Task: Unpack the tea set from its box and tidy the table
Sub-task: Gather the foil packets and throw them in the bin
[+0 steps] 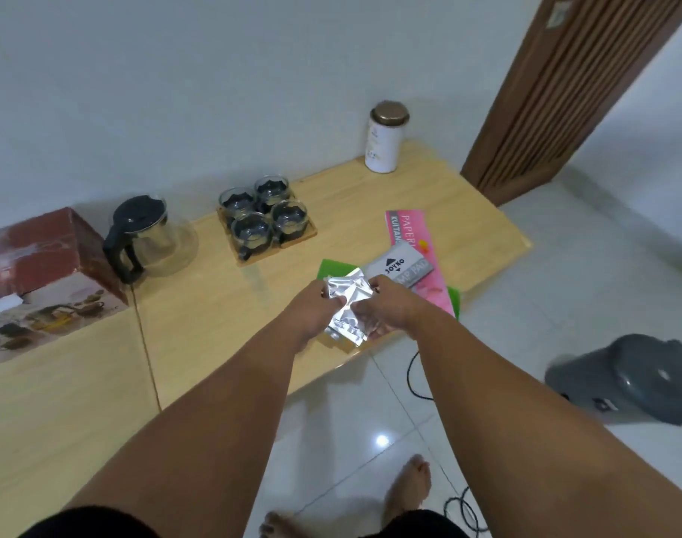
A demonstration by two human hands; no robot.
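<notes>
**Worktop Status: Tea Set Out of Its Box, Foil Packet Held in Both Grips**

The tea set box (40,273) lay at the left end of the wooden worktop (215,335), close to the wall, with its printed side facing up. Just to its right, the glass teapot (149,238) stood upright, fitted with a black lid and a black handle. Whether the handle touched the box could not be determined. Further right, four glass cups (265,215) sat in a two-by-two block on a wooden tray (310,234) near the wall.

Over the front edge of the worktop, the left grip (316,304) pinched the left side of a crumpled silver foil packet (349,300). The right grip (386,310) pinched its right side, fingers curled onto the foil.

Behind the packet lay a green sheet (327,267). A pink receipt book (403,227) rested on the sheet, and a grey stamp pad box (403,266) rested on the book. A white canister (384,145) with a bronze lid stood upright at the far right corner, against the wall.

Right of the worktop stood a brown slatted door (564,91). On the tiled floor lay a black cable (411,376) and a grey appliance (634,382).
</notes>
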